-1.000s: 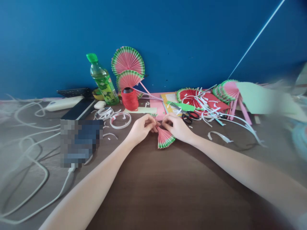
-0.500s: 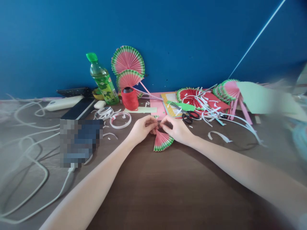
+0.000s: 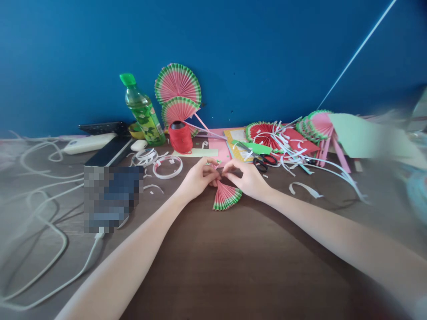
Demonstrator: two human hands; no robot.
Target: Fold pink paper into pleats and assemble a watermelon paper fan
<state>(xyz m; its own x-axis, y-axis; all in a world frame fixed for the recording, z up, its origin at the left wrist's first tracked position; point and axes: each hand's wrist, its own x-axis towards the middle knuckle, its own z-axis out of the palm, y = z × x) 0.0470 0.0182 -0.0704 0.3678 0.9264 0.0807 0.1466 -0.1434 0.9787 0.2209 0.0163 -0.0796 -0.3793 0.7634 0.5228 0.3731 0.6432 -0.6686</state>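
A pleated paper fan [image 3: 227, 196], pink with a white and green edge, spreads below my two hands at the middle of the table. My left hand [image 3: 201, 178] is closed, its fingers pinching the fan at its gathered middle. Part of the fan's other pleated end shows behind those fingers. Just to the right, my right hand [image 3: 245, 180] is closed in a pinch, thumb and forefinger together close to the left fingertips. Whatever lies between the right fingertips is too small to make out.
Behind my hands stand a red thread spool [image 3: 180, 138], a green bottle [image 3: 144, 113] and finished round fans [image 3: 178, 82]. Black-handled scissors [image 3: 262, 163] and white paper strips [image 3: 287, 146] lie at right. A tape roll [image 3: 167, 167], blurred phone [image 3: 115, 195] and cables are left.
The fingers have shifted slightly at the fan's middle. A little more of its far pleated end shows behind my left hand. Both arms stay almost in place.
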